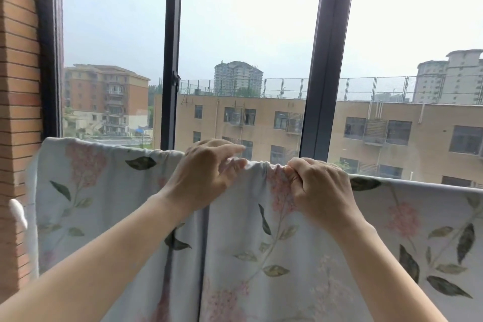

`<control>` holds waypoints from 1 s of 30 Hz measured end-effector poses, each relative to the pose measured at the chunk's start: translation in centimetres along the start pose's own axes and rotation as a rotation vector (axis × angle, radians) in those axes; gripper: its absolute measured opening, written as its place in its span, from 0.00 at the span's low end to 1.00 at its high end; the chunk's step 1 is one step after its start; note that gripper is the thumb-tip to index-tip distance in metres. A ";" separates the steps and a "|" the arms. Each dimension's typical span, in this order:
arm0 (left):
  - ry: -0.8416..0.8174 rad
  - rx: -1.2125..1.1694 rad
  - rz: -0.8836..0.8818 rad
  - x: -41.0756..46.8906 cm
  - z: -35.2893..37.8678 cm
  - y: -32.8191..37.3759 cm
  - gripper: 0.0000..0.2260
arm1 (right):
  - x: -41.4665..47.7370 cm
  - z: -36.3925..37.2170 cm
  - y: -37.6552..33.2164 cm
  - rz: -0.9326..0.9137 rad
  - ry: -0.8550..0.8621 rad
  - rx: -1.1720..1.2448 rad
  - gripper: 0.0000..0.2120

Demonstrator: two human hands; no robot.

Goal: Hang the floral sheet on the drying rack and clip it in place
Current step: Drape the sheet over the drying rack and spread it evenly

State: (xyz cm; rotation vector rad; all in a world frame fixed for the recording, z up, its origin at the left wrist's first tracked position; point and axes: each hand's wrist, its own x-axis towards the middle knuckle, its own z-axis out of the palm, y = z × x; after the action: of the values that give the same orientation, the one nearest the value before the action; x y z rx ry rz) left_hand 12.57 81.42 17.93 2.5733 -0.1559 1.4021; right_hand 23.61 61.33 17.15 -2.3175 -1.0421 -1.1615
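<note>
The floral sheet (109, 198), pale with pink blossoms and dark green leaves, hangs across the whole width of the view, draped over a rack bar that it hides. Its top edge is bunched into small folds at the centre. My left hand (206, 172) pinches that bunched edge between thumb and curled fingers, with the index finger stretched out to the right. My right hand (316, 185) grips the top edge just to the right, fingers curled over the cloth. The two hands are a short gap apart. No clip is visible.
A large window with dark frames (324, 65) stands right behind the sheet, with buildings outside. A brick wall (18, 86) closes the left side. A white plastic end piece (18, 213) sticks out at the sheet's left edge.
</note>
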 end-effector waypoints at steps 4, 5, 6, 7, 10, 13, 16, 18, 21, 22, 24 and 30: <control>-0.081 0.133 0.100 0.4 1.9 0.4 0.14 | -0.2 -0.2 0.2 -0.010 0.012 0.013 0.14; -0.073 0.156 0.096 0.2 2.0 0.0 0.15 | -0.2 -0.2 0.3 -0.014 0.016 0.017 0.14; -0.067 0.172 0.086 -0.1 2.0 -0.4 0.16 | -0.2 -0.2 0.4 -0.018 0.019 0.020 0.13; -0.061 0.191 0.080 -0.2 2.0 -0.7 0.16 | -0.2 -0.3 0.4 -0.020 0.023 0.021 0.13; -0.062 0.223 0.092 -0.4 1.3 -1.6 0.17 | -0.2 -0.2 0.6 -0.015 0.019 0.015 0.09; -0.073 0.222 0.102 -0.6 0.4 -2.7 0.17 | -0.2 0.0 0.3 -0.024 0.019 0.015 0.06; -0.084 0.225 0.093 -0.7 0.1 -3.2 0.17 | 0.1 0.2 -0.2 -0.031 0.040 0.021 0.07; -0.070 0.257 0.077 -0.9 0.2 -3.6 0.18 | 0.2 0.3 -0.4 -0.039 0.030 0.023 0.10; -0.063 0.293 0.059 -1.1 0.3 -4.0 0.18 | 0.4 0.0 -0.7 -0.047 0.009 0.025 0.14; -0.057 0.292 0.055 -1.1 0.3 -4.1 0.18 | 0.5 -0.2 -0.8 -0.044 -0.017 0.028 0.14; -0.055 0.281 0.046 -0.9 0.5 -4.1 0.17 | 1.0 -0.4 -1.3 -0.057 -0.075 0.063 0.13; -0.047 0.164 0.037 -1.0 0.5 -3.2 0.17 | 2.8 1.0 -5.1 -0.169 -0.104 0.100 0.13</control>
State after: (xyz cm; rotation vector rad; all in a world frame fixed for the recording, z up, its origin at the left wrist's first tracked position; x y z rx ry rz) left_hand 13.03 84.40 16.44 2.7508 -0.0997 1.4236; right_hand 21.48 66.57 18.65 -2.2685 -1.3245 -1.0308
